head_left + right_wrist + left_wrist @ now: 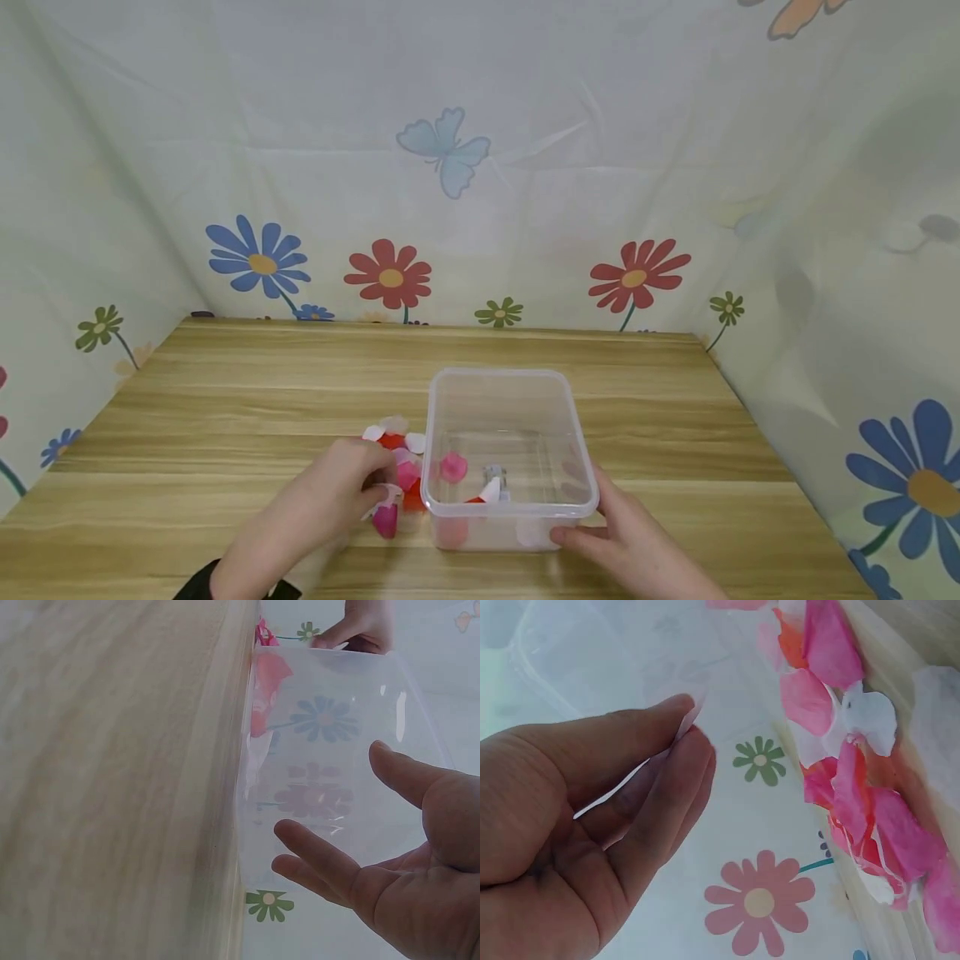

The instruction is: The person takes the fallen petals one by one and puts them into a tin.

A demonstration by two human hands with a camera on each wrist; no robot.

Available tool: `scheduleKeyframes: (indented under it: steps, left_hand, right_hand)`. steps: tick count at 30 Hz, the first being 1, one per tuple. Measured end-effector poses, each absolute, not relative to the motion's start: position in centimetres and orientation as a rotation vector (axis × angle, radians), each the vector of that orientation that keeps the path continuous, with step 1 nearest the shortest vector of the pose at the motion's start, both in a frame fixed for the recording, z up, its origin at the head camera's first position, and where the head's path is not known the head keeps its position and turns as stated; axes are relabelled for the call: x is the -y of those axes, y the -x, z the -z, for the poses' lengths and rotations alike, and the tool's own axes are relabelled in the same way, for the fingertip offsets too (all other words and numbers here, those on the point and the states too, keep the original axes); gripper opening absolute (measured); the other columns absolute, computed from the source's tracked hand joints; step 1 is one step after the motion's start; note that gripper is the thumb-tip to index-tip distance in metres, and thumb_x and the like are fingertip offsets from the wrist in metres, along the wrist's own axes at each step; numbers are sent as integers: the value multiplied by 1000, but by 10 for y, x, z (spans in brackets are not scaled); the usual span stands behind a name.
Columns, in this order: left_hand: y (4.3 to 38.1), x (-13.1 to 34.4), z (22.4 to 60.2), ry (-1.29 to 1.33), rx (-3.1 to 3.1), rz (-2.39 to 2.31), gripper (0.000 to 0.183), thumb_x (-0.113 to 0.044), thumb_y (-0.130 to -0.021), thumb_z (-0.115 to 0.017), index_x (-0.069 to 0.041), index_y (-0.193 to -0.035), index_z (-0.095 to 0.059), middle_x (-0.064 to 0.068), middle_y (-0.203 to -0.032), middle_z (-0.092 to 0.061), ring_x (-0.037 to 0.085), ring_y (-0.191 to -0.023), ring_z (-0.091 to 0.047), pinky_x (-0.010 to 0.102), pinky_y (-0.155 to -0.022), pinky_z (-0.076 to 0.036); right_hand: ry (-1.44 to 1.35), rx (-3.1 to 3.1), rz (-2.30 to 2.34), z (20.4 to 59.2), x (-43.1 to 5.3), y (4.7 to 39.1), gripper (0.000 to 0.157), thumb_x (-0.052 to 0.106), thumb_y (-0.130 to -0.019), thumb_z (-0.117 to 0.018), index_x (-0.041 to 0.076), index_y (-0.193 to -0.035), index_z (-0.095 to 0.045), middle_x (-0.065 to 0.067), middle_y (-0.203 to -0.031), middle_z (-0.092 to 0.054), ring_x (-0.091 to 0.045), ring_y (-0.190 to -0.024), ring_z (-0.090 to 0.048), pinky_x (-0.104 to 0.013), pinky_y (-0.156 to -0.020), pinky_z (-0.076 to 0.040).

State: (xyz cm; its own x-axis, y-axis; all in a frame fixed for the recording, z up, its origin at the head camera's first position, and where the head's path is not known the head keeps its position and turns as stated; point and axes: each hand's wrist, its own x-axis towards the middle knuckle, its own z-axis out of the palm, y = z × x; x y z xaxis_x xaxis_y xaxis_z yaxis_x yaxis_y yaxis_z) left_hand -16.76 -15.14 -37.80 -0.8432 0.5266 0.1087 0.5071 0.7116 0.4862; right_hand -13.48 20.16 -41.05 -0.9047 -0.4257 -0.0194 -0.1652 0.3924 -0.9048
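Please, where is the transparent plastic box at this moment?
In the head view, the box stands on the wooden table, just right of the petal pile, between the left hand and the right hand.

Left hand [351, 479] bare. Forearm [258, 533] behind it: black band [197, 582], curved edge, plus small black angular piece [285, 591]. Right hand [611, 533] bare too.

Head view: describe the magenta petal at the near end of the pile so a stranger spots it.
On the wooden table, find the clear plastic box; left of it in the head view is a pile of loose petals. At its near end, by the left hand, lies the magenta petal: nearest the camera, deeper pink than its neighbours.
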Motion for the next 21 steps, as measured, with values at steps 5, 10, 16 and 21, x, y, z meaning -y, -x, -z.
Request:
scheduleKeyframes:
  steps: [5, 10, 16, 21]
  left_hand:
    - [166, 145, 370, -753, -2961, -899, 19, 3, -79, -79, -13, -83, -70, -12, -74, -56, 8, -65, -51, 15, -58, -46]
    - [165, 140, 359, -553, -3057, -964, 20, -1, -79, -81, -15, -88, -71, -12, -77, -59, 8, -64, -53, 14, -58, -47]
    - [165, 137, 353, -616, -3214, -1034, 22, -4, -76, -85, -16, -91, -73, -13, -82, -63, 4, -71, -58, 12, -67, -48]
    - [165, 133, 349, -759, -3296, -1103, 24, -4, -75, -85, -15, -93, -73, -11, -86, -64, 2, -75, -61, 12, -69, -48]
  right_hand:
    - [546, -2399, 1532, 411, -203, 134, 83, 24, -88, -76, 27, -153, -25, -9, -138, -45, -26, -114, -54, -26, -84, -50]
    - [568, -2402, 1534, 411, -203, 134, 82, 24, -88, -76, 24, -153, -26, -10, -137, -46, -24, -112, -56, -25, -84, -50]
    - [533, -2380, 1534, 410, -203, 134, 82, 23, -88, -76, 29, -152, -26, -6, -140, -44, -29, -117, -51, -25, -85, -49]
    - [493, -2347, 1545, 410, -203, 135, 82, 21, -88, -76, 32, -152, -26, -5, -143, -41, -31, -121, -48, -27, -85, -49]
